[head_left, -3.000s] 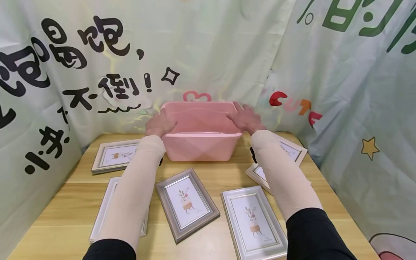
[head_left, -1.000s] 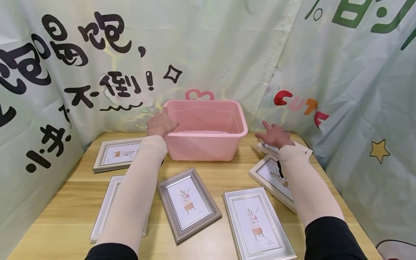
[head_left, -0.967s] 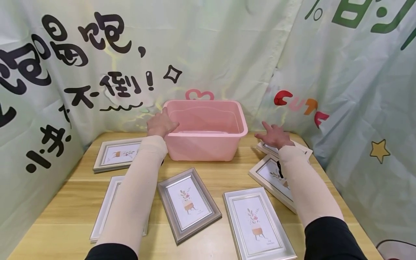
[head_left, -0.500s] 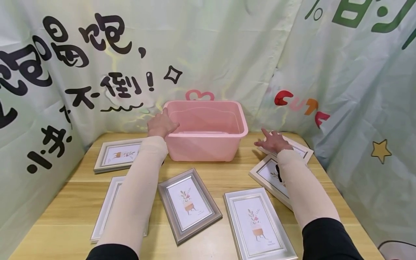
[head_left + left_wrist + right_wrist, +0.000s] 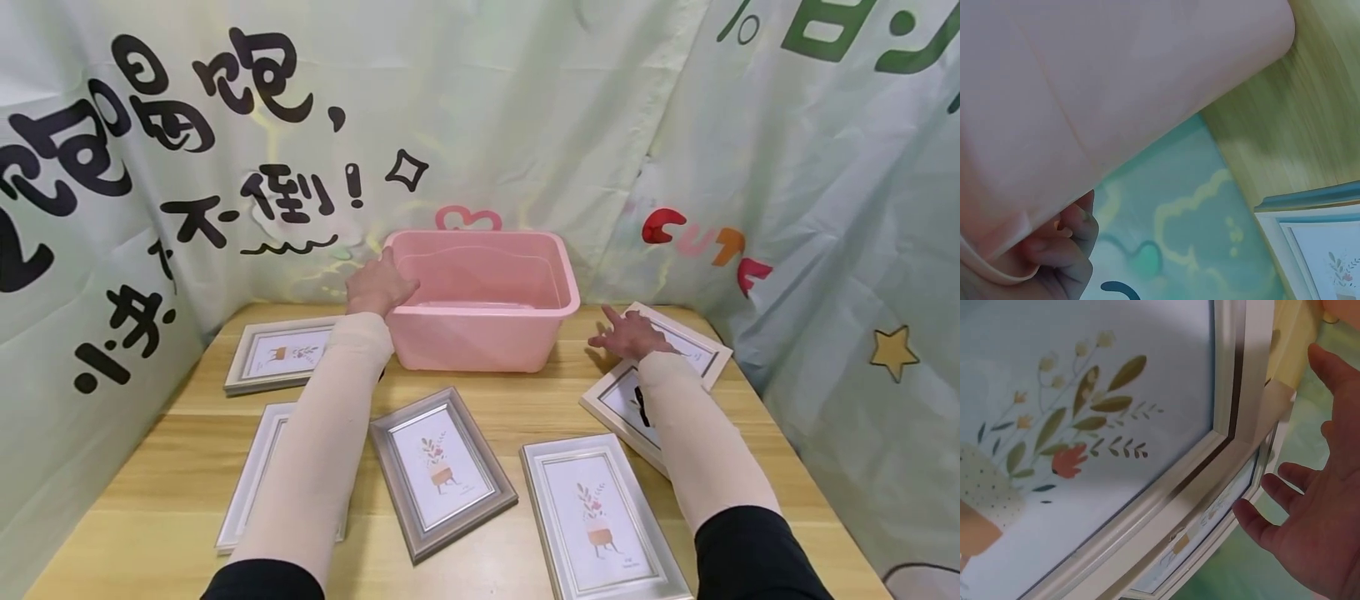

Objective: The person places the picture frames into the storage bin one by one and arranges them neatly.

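Wooden table (image 5: 157,492), one tub (image 5: 476,342), six frames (image 5: 444,475)

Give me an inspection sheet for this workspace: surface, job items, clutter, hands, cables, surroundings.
Surface: wooden table, pale, with visible grain.
Job's things: pink bin upright at the back; six picture frames lie in front of it and to both sides.
Clutter: nothing seen.
Left hand: grips the pink bin's left edge.
Right hand: open beside the back-right frame, fingers spread.
Cables: nothing seen.
Surroundings: printed curtain behind and at both sides.
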`<control>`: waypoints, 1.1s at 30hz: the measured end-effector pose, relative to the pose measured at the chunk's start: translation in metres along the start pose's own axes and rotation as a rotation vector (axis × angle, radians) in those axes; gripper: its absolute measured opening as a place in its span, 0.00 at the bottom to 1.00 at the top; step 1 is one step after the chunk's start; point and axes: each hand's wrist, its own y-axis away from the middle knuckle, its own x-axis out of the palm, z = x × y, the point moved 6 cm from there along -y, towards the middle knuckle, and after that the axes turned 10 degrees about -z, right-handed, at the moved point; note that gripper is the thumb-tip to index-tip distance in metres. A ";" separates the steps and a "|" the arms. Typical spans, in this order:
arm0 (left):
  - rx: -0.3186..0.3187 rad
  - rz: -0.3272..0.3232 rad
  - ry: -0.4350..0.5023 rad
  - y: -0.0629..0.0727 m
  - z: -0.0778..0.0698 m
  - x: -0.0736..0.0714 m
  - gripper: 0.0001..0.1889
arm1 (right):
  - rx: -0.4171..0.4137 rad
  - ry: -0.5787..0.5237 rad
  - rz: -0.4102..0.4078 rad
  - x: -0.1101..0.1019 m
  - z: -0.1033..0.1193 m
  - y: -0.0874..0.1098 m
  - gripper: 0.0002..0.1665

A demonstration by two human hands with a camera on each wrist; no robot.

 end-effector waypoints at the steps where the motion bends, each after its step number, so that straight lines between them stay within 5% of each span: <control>1: 0.000 -0.001 0.004 0.000 -0.001 0.000 0.45 | 0.002 0.004 0.004 0.001 -0.001 0.000 0.51; 8: 0.013 -0.004 0.004 0.000 -0.007 0.003 0.44 | 0.027 -0.017 0.047 0.009 -0.011 0.005 0.48; 19: 0.002 -0.006 0.009 0.002 -0.004 0.002 0.46 | -0.016 0.024 -0.019 0.007 -0.008 0.007 0.37; 33: -0.012 -0.012 0.002 -0.001 0.000 0.000 0.47 | -0.160 0.128 -0.099 0.010 0.002 -0.006 0.21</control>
